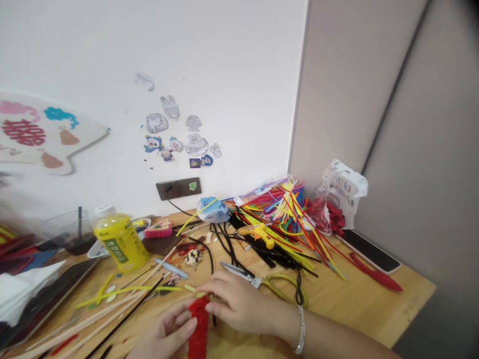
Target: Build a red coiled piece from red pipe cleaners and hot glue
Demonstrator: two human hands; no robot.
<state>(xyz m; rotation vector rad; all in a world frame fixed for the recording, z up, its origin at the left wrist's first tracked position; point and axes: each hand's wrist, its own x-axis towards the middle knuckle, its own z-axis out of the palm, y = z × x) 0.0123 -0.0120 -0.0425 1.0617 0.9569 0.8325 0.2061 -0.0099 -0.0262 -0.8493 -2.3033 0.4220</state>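
Low in the head view, my left hand (170, 326) holds a red fuzzy piece (198, 329), with the thumb across its side. It stands upright and looks like bundled pipe cleaners, though its exact kind is unclear. My right hand (241, 301) is closed around its top end, where a small yellow-green bit (201, 294) shows at the fingertips. The tips are partly hidden and blurred. Just beyond my right hand lie scissors (256, 281) with yellow handles, blades apart. A yellow pipe cleaner (149, 288) lies left of the hands.
A yellow drink bottle (121, 242) stands at left. A heap of coloured pipe cleaners (284, 207) lies at the back, with a yellow glue gun (264, 235) before it. At right are a phone (368, 250), a red pointed object (377, 276) and the table's edge.
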